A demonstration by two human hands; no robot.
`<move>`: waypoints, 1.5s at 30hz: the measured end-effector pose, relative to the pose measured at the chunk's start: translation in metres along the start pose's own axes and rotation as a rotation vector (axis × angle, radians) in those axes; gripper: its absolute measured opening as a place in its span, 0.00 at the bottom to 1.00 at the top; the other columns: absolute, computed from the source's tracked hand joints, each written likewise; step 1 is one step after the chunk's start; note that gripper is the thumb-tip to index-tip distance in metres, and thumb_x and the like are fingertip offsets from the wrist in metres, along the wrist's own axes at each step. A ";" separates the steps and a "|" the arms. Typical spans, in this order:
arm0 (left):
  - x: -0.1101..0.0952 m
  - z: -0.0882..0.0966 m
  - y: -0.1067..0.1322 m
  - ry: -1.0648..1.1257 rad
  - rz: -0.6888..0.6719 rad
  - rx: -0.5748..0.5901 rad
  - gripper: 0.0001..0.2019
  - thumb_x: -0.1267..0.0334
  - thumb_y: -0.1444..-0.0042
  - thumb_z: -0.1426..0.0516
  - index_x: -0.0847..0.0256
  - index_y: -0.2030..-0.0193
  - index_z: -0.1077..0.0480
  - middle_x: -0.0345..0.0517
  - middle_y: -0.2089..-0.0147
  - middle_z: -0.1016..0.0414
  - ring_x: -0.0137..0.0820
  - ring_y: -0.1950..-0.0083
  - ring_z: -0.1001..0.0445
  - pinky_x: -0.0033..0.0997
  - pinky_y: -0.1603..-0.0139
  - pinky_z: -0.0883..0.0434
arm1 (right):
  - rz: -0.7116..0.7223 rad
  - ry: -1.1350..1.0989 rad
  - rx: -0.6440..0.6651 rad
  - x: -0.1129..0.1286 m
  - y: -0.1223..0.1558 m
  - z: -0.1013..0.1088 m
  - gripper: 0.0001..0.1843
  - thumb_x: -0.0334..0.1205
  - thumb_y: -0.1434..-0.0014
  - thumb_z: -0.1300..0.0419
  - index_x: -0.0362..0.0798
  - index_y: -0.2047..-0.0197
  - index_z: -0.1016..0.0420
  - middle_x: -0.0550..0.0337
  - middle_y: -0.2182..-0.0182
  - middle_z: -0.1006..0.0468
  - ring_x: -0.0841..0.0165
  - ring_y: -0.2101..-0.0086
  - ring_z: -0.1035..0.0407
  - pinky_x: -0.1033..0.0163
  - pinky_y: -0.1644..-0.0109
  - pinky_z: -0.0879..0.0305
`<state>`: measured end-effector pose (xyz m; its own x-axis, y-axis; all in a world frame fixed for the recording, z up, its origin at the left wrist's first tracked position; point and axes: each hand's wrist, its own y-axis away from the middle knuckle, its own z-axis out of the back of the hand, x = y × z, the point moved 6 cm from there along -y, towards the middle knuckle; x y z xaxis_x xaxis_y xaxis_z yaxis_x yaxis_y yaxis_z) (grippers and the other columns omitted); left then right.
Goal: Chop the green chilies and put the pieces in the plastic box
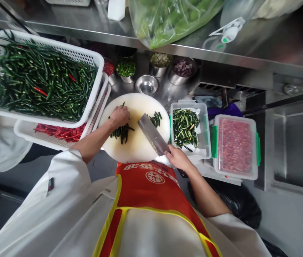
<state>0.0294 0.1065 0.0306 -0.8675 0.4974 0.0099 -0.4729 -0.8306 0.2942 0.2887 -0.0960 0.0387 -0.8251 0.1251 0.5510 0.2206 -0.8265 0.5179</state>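
My left hand (119, 116) is closed down over a bunch of green chillies (122, 132) on a round white cutting board (138, 142). My right hand (177, 157) grips the handle of a cleaver (153, 134), whose blade lies across the board to the right of the bunch. A small pile of cut green chilli pieces (155, 118) lies on the board just beyond the blade.
A white basket of green chillies (40, 78) sits left, over a basket of red chillies (60, 132). Right of the board stand a clear tub of cut green chillies (186, 126) and a tub of chopped red bits (235, 144). Small steel bowls (146, 85) line the back.
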 end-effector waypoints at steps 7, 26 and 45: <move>-0.056 0.012 -0.009 0.508 -0.123 -0.129 0.09 0.62 0.40 0.43 0.61 0.57 0.24 0.47 0.59 0.22 0.34 0.57 0.25 0.31 0.55 0.30 | -0.137 -0.113 -0.052 -0.015 -0.003 0.005 0.08 0.39 0.34 0.50 0.48 0.58 0.32 0.62 0.76 0.25 0.65 0.72 0.29 0.64 0.66 0.42; -0.075 -0.036 0.000 0.463 -0.400 -0.192 0.10 0.64 0.36 0.47 0.63 0.57 0.24 0.54 0.55 0.26 0.40 0.53 0.28 0.41 0.48 0.28 | -0.092 0.170 -0.045 0.000 0.003 0.012 0.11 0.39 0.31 0.51 0.44 0.52 0.32 0.49 0.63 0.19 0.60 0.62 0.25 0.62 0.61 0.45; -0.076 -0.052 0.001 0.549 -0.485 -0.223 0.13 0.53 0.36 0.44 0.59 0.55 0.25 0.53 0.52 0.25 0.39 0.47 0.29 0.40 0.44 0.30 | -0.025 0.142 -0.043 0.023 -0.062 0.013 0.11 0.39 0.31 0.52 0.44 0.52 0.33 0.45 0.62 0.18 0.60 0.61 0.25 0.63 0.62 0.42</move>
<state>0.0870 0.0546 -0.0199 -0.4799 0.6717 -0.5643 -0.7897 -0.6110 -0.0557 0.2627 -0.0342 0.0279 -0.8958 0.0697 0.4390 0.1794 -0.8470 0.5005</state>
